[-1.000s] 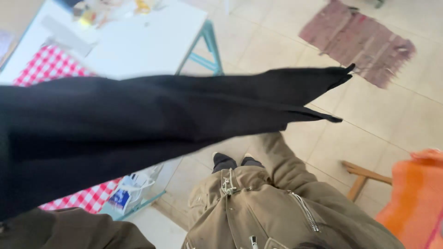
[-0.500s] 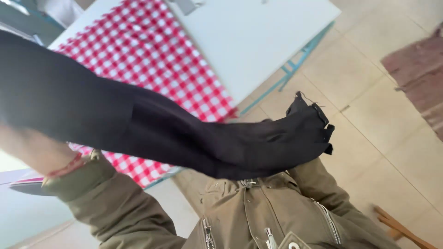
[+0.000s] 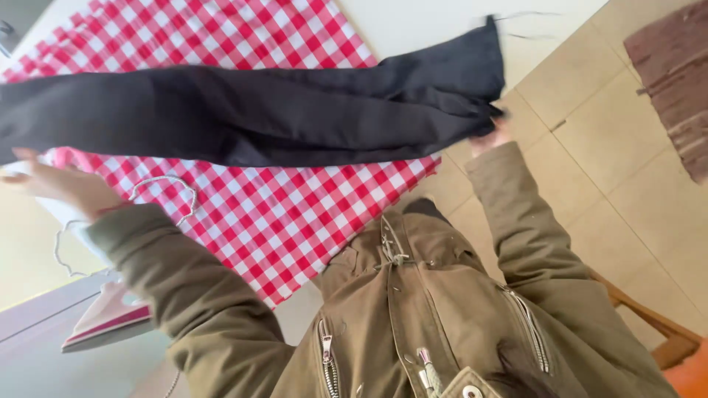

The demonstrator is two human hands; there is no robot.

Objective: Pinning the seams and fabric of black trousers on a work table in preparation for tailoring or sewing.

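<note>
I hold the black trousers (image 3: 251, 114) stretched lengthwise between my hands: right hand (image 3: 490, 136) pinches the hem, left hand (image 3: 63, 184) fingers spread beneath.

Trousers stretched between our 2 hands above the table.

The trousers (image 3: 251, 118) run left to right over the checked cloth (image 3: 251, 214), which lies on the table (image 3: 413, 22). Our left hand (image 3: 63, 184) is at their left end, our right hand (image 3: 490, 136) under their right end, past the table's edge. An iron (image 3: 107, 317) sits lower left; a rug (image 3: 675, 81) lies on the floor (image 3: 612, 169), far right.
</note>
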